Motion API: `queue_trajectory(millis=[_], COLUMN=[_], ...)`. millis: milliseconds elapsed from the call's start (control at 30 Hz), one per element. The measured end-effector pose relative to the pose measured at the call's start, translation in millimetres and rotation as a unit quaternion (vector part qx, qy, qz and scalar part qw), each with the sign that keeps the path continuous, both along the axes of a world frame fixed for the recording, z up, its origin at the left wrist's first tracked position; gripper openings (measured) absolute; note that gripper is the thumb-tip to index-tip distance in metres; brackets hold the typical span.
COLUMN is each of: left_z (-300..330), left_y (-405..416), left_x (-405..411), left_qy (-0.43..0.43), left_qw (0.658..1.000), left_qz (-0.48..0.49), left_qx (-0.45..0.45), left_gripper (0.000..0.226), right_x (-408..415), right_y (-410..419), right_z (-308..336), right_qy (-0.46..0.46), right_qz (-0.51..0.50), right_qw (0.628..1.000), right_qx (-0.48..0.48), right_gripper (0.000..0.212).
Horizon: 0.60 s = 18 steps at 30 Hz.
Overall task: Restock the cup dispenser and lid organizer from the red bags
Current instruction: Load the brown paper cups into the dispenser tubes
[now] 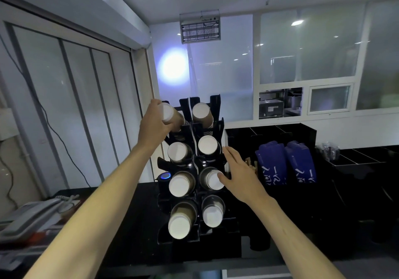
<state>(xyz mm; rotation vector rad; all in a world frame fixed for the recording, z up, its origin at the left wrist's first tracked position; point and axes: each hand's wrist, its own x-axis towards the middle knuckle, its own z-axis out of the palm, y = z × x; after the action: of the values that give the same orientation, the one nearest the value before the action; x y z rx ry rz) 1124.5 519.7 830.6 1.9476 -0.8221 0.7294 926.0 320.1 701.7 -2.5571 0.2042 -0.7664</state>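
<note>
From my head view, my left hand (154,125) has its grip clenched round a brown paper cup stack (172,115), white base toward me, at the far-left slot of the cup dispenser (195,166), a glossy black plastic rack with two columns of angled cradles standing on the dark tabletop (129,224). I count eight cup stacks in all, four in each column, each a tapered paper tube showing a round white bottom. My right hand (239,175) is released, fingers straight, its palm against the rack's right side and the thumb touching the white base of the third cup stack on the right (212,179). A small black cylinder with a blue glowing ring (165,176) sits just left of the rack. To the right stands a black divided organizer (306,134) holding two bundles of blue paper sleeves (287,162). A grey telephone (32,214) lies at the near left. I cannot see any red bags.
</note>
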Motion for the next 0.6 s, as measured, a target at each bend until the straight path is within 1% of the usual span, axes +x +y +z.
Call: queue_trajectory(millis=[100,300,400,500,600], left_z=[-5.8,-4.6,-8.1,-10.7,-8.9], left_y=[-2.4,-3.8,-6.6,-11.1,-14.4], left_x=[4.1,6.1,7.1,9.6,11.2], left_qy=[-0.027,-0.095,-0.081,-0.056,-0.063], left_qw=[0.999,0.986,0.983,0.985,0.981], left_qz=[-0.002,0.017,0.005,-0.015,0.001], left_qx=[0.042,0.135,0.164,0.164,0.182], left_gripper=[0.062,0.068,0.071,0.072,0.070], right_x=[0.6,1.9,4.3,5.9,6.1], right_y=[-0.3,-3.1,-2.3,-2.6,-5.4], right_z=[-1.3,-5.0,-7.9,-9.8,-11.1], right_qy=[0.000,0.000,-0.014,-0.015,-0.015], right_qz=[-0.002,0.004,0.009,0.009,0.017], right_qw=[1.000,1.000,1.000,1.000,1.000], right_qx=[-0.001,-0.006,0.002,0.005,0.006], right_gripper=[0.083,0.086,0.087,0.087,0.088])
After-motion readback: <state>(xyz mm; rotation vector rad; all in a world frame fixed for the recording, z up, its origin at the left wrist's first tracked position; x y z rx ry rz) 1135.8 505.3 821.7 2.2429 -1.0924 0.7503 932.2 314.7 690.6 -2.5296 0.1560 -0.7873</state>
